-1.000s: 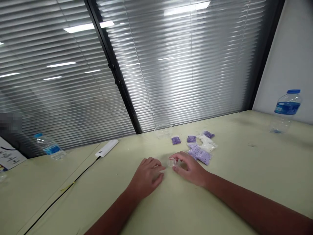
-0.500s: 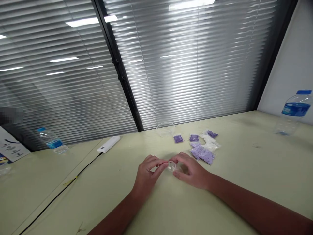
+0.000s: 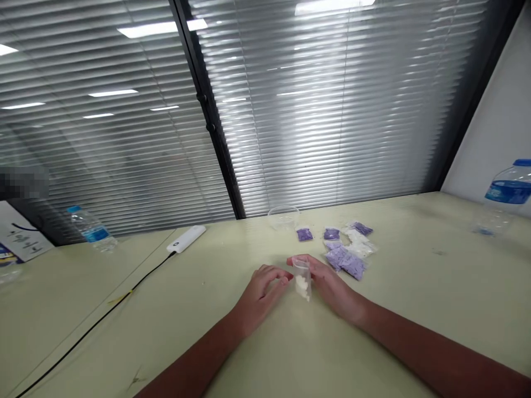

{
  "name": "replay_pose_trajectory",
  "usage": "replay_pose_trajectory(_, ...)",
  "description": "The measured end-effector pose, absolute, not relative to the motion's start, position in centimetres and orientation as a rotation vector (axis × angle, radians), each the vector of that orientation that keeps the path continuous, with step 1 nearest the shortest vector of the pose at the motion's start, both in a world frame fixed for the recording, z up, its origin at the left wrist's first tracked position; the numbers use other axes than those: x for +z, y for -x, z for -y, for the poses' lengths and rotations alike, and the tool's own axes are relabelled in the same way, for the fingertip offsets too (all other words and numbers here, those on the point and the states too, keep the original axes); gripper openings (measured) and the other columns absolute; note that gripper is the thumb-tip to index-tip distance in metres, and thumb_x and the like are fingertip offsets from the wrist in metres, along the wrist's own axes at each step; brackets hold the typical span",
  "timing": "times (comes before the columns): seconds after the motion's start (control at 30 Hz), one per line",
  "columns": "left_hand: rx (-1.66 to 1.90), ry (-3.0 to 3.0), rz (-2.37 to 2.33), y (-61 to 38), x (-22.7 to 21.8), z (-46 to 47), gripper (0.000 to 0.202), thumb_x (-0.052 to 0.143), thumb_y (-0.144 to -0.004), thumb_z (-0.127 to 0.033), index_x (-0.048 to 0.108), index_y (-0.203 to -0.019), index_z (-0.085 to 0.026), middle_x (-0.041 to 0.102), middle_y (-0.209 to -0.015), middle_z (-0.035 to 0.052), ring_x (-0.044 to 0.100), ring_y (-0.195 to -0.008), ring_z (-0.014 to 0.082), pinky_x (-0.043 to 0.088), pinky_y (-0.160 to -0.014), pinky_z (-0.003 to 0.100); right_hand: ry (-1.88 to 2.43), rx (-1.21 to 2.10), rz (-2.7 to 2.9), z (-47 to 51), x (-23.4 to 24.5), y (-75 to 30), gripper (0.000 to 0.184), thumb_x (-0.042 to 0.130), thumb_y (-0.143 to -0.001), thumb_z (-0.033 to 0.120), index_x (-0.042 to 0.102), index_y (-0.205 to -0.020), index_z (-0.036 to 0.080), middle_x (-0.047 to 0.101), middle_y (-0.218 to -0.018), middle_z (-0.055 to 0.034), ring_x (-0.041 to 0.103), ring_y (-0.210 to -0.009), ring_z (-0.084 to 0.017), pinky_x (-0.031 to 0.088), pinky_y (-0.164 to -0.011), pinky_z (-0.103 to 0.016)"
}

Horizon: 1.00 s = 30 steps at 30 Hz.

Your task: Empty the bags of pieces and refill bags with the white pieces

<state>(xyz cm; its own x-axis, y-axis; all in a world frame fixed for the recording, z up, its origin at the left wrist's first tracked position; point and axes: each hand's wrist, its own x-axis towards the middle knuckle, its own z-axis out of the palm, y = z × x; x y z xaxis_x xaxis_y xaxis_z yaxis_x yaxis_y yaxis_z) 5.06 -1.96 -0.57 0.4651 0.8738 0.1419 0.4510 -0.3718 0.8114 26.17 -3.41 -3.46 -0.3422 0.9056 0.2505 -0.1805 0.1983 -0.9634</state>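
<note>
the right hand's fingers [image 3: 299,260] curl around a small clear cup [image 3: 301,270] of white bits [image 3: 302,287], just past the half-open, empty left hand [image 3: 261,296]. a light, low hold keeps it upright.

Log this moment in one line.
left hand: open, beside cup | right hand: against cup | clear plastic cup: upright, white pieces inside

I'm seeing the water bottle [image 3: 509,193] run off the right edge, the printed card [image 3: 20,235] at far left too small to read, a pixelated blur [image 3: 22,184] just above it, and I can't tell what the white bits [image 3: 302,287] in the clear cup [image 3: 302,272] are.
</note>
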Motion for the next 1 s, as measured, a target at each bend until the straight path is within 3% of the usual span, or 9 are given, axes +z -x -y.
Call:
replay_pose_trajectory(0.07,0.707,-2.005,-1.049,-5.2,-0.4,2.2,0.027,0.054,-0.091,-0.051,0.072,-0.093,-0.031,0.070,-0.105,-0.0030,0.056,-0.109,0.0108,0.040,-0.104,0.024,0.691,1.430,1.461,3.4,-3.8,-26.1,0.048,0.040,-0.099,0.057,0.059,-0.127,0.022,0.059,-0.130,-0.0097,0.053,-0.126,-0.027,0.041,-0.106,-0.041)
replay_pose_trajectory(0.17,0.712,-1.949,-1.083,-5.3,-0.2,2.5,0.027,0.060,-0.089,-0.051,0.070,-0.083,-0.026,0.067,-0.094,-0.0021,0.056,-0.101,0.0107,0.042,-0.093,0.021,0.714,1.439,1.522,3.5,-3.9,-26.3,0.045,0.033,-0.104,0.052,0.058,-0.129,0.024,0.061,-0.125,-0.0081,0.058,-0.116,-0.025,0.045,-0.099,-0.039)
replay_pose_trajectory(0.33,0.755,-1.994,-1.176,-4.9,-0.5,2.3,0.028,0.057,-0.091,-0.049,0.066,-0.078,-0.025,0.063,-0.086,-0.0046,0.054,-0.092,0.0076,0.038,-0.088,0.020,1.039,0.836,1.771,3.4,-3.6,-27.1,0.029,0.051,-0.101,0.045,0.066,-0.104,0.021,0.064,-0.104,-0.0052,0.058,-0.098,-0.021,0.043,-0.087,-0.033)
replay_pose_trajectory(0.43,0.790,-2.054,-1.207,-4.7,-0.8,2.0,0.022,0.060,-0.090,-0.047,0.066,-0.082,-0.027,0.064,-0.086,-0.0068,0.054,-0.090,0.0060,0.036,-0.090,0.020,1.072,0.736,1.824,3.3,-3.4,-27.3,0.027,0.052,-0.101,0.043,0.065,-0.095,0.020,0.062,-0.091,-0.0032,0.056,-0.084,-0.018,0.041,-0.073,-0.030)
replay_pose_trajectory(0.53,0.853,-2.072,-1.203,-4.7,-0.9,2.0,0.021,0.062,-0.089,-0.048,0.066,-0.086,-0.028,0.064,-0.089,-0.0071,0.055,-0.091,0.0052,0.036,-0.089,0.020,1.035,0.683,1.854,3.4,-3.4,-27.1,0.021,0.055,-0.100,0.036,0.066,-0.093,0.020,0.062,-0.086,-0.0020,0.056,-0.082,-0.016,0.041,-0.074,-0.030)
replay_pose_trajectory(0.67,0.901,-2.148,-1.146,-4.7,-0.7,2.4,0.024,0.060,-0.091,-0.043,0.068,-0.078,-0.025,0.065,-0.080,-0.0058,0.055,-0.084,0.0042,0.037,-0.088,0.020,0.983,0.594,1.895,3.7,-3.4,-26.8,0.016,0.057,-0.098,0.030,0.066,-0.089,0.019,0.061,-0.082,-0.0017,0.056,-0.080,-0.016,0.041,-0.077,-0.031)
replay_pose_trajectory(0.8,0.909,-2.050,-1.055,-4.9,-0.7,2.7,0.025,0.059,-0.091,-0.040,0.065,-0.075,-0.021,0.060,-0.077,-0.0032,0.053,-0.078,0.0044,0.039,-0.075,0.018,0.917,0.556,1.923,4.0,-3.4,-26.6,0.015,0.058,-0.098,0.028,0.066,-0.089,0.020,0.061,-0.079,-0.0013,0.055,-0.078,-0.015,0.041,-0.075,-0.030)
replay_pose_trajectory(0.9,0.898,-2.027,-1.027,-5.0,-0.9,2.8,0.024,0.057,-0.090,-0.032,0.060,-0.070,-0.019,0.053,-0.072,-0.0041,0.048,-0.071,0.0031,0.035,-0.067,0.017,0.856,0.561,1.930,4.3,-3.4,-26.4,0.010,0.060,-0.095,0.022,0.065,-0.087,0.019,0.059,-0.077,-0.0003,0.054,-0.075,-0.013,0.040,-0.070,-0.027)
replay_pose_trajectory(1.0,0.894,-2.126,-1.046,-5.1,-1.1,2.8,0.021,0.056,-0.089,-0.023,0.056,-0.068,-0.019,0.051,-0.069,-0.0053,0.046,-0.072,0.0026,0.032,-0.068,0.016,0.833,0.573,1.934,4.5,-3.5,-26.3,0.008,0.062,-0.091,0.016,0.063,-0.083,0.018,0.058,-0.075,0.0006,0.053,-0.072,-0.012,0.040,-0.066,-0.025)
